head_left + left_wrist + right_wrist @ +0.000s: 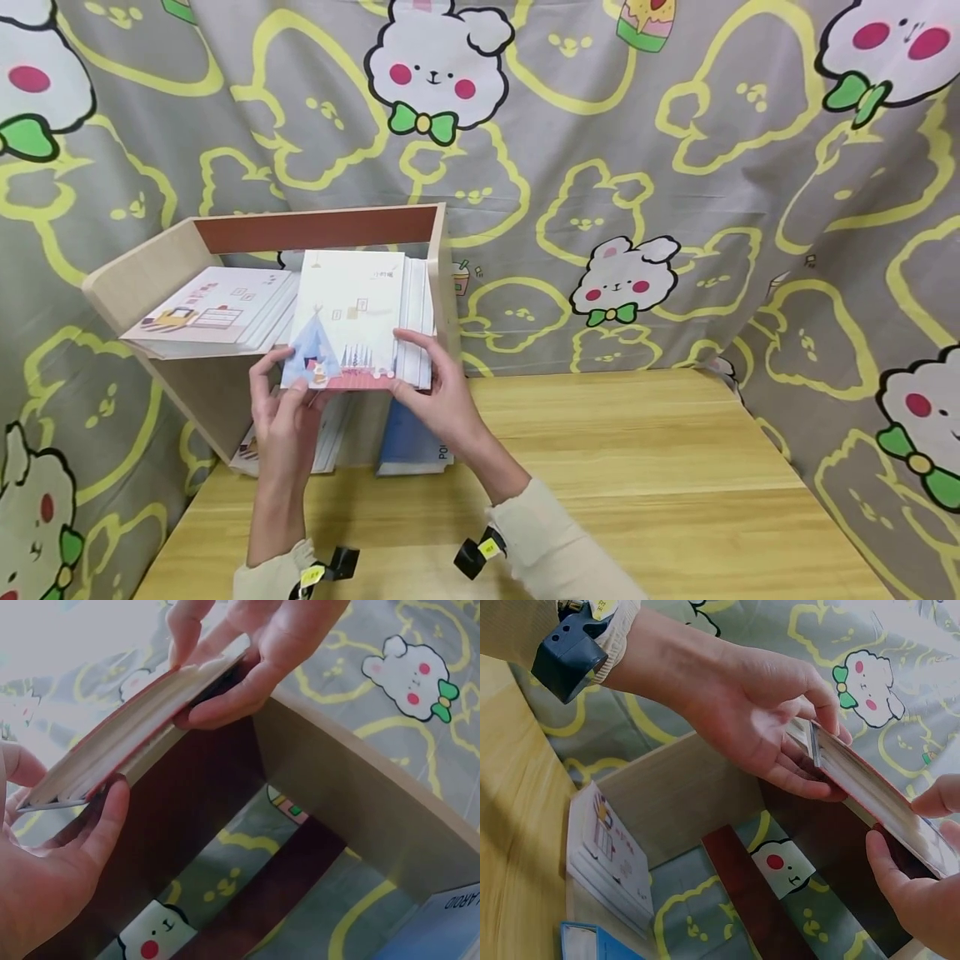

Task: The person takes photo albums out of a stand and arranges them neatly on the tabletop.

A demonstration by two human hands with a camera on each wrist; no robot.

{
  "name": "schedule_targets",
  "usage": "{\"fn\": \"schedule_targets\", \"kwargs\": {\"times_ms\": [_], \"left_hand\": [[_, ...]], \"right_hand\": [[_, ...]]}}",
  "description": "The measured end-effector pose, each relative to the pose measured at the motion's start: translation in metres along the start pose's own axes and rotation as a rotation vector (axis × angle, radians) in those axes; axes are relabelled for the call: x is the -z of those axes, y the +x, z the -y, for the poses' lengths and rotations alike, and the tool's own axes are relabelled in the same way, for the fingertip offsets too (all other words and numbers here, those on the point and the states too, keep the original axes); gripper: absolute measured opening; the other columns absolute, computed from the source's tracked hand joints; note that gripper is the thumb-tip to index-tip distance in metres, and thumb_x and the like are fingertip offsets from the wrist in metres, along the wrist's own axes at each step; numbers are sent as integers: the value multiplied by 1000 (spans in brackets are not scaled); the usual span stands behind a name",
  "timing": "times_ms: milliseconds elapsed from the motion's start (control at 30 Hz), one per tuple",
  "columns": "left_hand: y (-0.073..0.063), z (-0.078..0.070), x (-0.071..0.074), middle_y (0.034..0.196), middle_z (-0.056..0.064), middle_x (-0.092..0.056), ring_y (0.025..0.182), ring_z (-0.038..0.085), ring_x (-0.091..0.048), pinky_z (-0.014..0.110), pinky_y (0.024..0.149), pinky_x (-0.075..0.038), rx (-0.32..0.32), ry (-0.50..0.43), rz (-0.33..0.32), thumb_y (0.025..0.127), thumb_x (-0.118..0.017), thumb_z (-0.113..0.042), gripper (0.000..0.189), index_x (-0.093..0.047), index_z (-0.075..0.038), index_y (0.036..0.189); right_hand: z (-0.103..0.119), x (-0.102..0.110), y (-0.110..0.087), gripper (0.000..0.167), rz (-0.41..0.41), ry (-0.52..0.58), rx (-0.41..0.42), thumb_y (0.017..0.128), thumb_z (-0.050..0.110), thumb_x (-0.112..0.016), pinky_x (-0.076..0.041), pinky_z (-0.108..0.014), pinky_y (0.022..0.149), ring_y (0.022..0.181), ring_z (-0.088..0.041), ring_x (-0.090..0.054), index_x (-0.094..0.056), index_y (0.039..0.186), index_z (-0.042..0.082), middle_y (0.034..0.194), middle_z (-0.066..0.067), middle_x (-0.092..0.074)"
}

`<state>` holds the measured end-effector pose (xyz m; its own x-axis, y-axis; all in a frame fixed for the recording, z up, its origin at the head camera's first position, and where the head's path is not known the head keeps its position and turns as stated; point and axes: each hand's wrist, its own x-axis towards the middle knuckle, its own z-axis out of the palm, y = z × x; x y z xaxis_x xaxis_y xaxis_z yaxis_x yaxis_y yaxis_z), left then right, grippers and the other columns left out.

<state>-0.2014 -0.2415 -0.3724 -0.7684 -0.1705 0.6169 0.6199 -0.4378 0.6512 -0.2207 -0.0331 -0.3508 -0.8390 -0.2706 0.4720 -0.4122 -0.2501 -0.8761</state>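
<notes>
Both hands grip a thick white book (348, 312) with a blue tent on its cover, in front of the shelf's upper level. My left hand (281, 412) holds its lower left corner, thumb at the front edge. On the opposite side, my right hand (444, 400) pinches the right end between thumb and fingers. In the left wrist view the book's page edges (142, 724) show between the two hands, and reddish lines run along its covers. Left of it on the upper level lie white books (206, 308) with a yellow vehicle on the top cover.
A light wood shelf unit (447, 287) stands on the wooden table (637, 467) against a cartoon-print curtain (525, 183). On its lower level are more white books (615, 851) and a blue album (412, 442). The unit's side panels rise on both sides of the books.
</notes>
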Motion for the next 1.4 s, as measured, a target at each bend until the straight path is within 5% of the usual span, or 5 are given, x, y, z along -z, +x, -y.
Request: {"fn": "schedule_targets", "kwargs": {"times_ms": [367,600,767,1000,1400], "left_hand": [[-10,-6,4,140,32,-47,120,32,-59,36,101,-53,-58,-93,94,103,-34,12,47,-29,1,148],[-14,-10,8,140,28,-44,115,27,-61,31,96,-55,-21,-22,67,104,-38,12,49,-30,1,151],[-14,-11,8,135,24,-50,109,23,-64,29,92,-57,10,35,45,103,-43,11,52,-31,-1,152],[-16,-13,6,128,25,-52,106,25,-65,30,89,-58,-60,-56,84,98,-39,21,55,-33,3,150],[-21,-19,3,129,25,-52,106,23,-63,26,85,-58,-63,38,101,94,-42,26,61,-33,4,150]], "right_hand": [[3,3,-5,61,83,-39,10,95,-2,-65,-57,-27,80,110,-16,-63,-53,147,27,137,-9,-58],[7,6,-7,60,149,-63,53,97,-3,-63,-41,-22,58,85,-14,-60,-52,149,25,140,-8,-57],[8,9,-8,59,177,-76,83,97,-1,-64,-39,-22,56,80,-14,-59,-52,150,24,140,-6,-57],[8,12,-13,60,184,-49,111,96,-3,-65,-48,-22,63,95,-20,-62,-51,150,19,136,-13,-57],[13,17,-16,57,166,-63,121,96,-6,-61,-46,-21,59,97,-19,-62,-52,148,15,135,-15,-58]]}}
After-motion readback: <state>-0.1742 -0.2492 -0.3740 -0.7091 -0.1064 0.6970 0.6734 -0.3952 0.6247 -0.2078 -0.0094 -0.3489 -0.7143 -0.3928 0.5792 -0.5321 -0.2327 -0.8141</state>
